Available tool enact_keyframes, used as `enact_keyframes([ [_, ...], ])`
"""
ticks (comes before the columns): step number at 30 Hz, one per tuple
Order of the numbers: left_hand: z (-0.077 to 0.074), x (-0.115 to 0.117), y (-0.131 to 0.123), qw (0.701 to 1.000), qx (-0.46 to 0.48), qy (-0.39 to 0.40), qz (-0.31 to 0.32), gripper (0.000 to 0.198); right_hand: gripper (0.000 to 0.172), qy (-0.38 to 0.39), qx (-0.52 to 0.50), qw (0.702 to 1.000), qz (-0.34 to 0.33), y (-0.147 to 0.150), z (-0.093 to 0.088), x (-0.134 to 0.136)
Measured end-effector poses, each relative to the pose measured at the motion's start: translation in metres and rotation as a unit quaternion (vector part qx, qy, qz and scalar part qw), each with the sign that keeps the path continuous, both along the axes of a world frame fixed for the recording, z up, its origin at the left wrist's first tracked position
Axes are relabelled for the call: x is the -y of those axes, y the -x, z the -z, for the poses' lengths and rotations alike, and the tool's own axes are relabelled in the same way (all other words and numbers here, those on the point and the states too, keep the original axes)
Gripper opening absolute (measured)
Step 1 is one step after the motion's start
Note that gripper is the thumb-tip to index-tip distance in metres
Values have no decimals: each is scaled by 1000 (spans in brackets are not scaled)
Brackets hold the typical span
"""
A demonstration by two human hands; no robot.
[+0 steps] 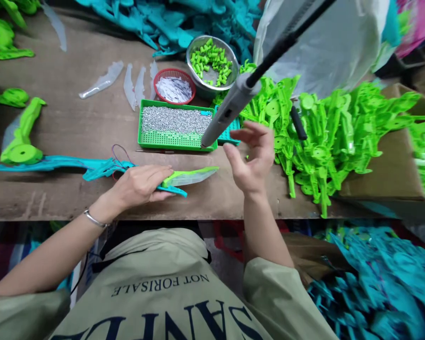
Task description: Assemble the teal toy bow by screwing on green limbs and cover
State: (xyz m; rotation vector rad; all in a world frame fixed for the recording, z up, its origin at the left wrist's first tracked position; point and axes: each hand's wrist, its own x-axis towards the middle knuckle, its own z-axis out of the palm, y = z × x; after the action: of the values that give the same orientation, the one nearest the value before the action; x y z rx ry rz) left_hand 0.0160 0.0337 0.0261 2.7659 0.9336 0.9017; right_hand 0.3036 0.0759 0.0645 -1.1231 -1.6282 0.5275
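My left hand (140,185) is wrapped over a toy part with a blue plastic body (102,166) and a green and clear blade-shaped piece (194,176) poking out to the right. A thin dark wire loops up from the blue body left of the hand. To the right, my right hand (253,158) is raised with thumb and fingers apart, nothing in it. Just above and left of it hangs a grey electric screwdriver (230,111), its tip over the green tray of screws (177,139). The hand appears apart from the tool.
Behind the tray stand a red basket of white strips (174,72) and a metal bowl of green pegs (189,56). Green parts (318,137) heap on the right beside a cardboard box (386,172). Blue parts (173,23) pile at the back; clear blades (104,80) lie left.
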Motion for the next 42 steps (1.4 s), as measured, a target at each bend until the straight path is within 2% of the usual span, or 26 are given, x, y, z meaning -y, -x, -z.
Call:
enact_keyframes([
  [3, -10, -5, 1, 999, -21, 30, -11, 46, 36, 4, 114, 989, -95, 2, -7, 20],
  [5, -14, -8, 2, 999, -31, 43, -13, 45, 40, 9, 181, 971, -158, 5, -4, 28],
  [7, -16, -10, 3, 998, -33, 50, -8, 45, 44, 14, 223, 956, -189, 9, 2, 32],
  [10, -23, -11, 5, 999, -23, 40, 3, 44, 39, 21, 248, 949, -195, 16, 11, 34],
  [13, -34, -10, 6, 1000, -1, 9, 21, 41, 34, 6, 245, 948, -202, 21, 11, 34],
  [19, -62, 1, 17, 1000, 22, 9, -2, 42, 28, -47, 230, 947, -221, 29, -14, 34],
  [23, -74, 7, 28, 999, 43, 18, -23, 47, 21, -86, 201, 948, -229, 37, -33, 30],
  [28, -78, 4, 37, 996, 77, 24, -35, 38, 15, -116, 206, 947, -217, 46, -51, 25],
  [32, -81, 3, 40, 995, 94, 22, -18, 41, 17, -178, 236, 931, -215, 49, -60, 24],
  [42, -77, 5, 39, 993, 113, 26, -12, 43, 15, -194, 241, 926, -214, 52, -58, 27],
])
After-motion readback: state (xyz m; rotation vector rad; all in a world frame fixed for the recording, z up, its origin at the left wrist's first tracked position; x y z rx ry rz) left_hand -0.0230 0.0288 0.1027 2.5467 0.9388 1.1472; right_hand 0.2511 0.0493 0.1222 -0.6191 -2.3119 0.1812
